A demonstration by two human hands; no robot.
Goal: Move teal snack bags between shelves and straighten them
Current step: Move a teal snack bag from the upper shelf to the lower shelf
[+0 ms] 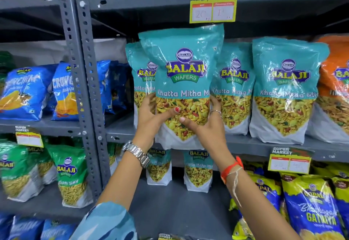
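Note:
I hold a large teal snack bag (184, 81) upright in front of the middle shelf (264, 145), its bottom hanging just past the shelf's front edge. My left hand (151, 118) grips its lower left side and my right hand (205, 124) its lower right side, thumbs on the front. Three more large teal bags stand on that shelf: one behind at the left (137, 81), one behind at the right (234, 92), one further right (285, 92). Two small teal bags (159, 166) (199, 169) stand on the shelf below.
Grey perforated uprights (83, 88) divide the racks. Blue chip bags (26, 92) sit at the left, green bags (69, 175) below them. An orange bag (336, 88) stands at the far right. Blue-and-yellow bags (309, 209) fill the lower right. A price tag (213, 5) hangs above.

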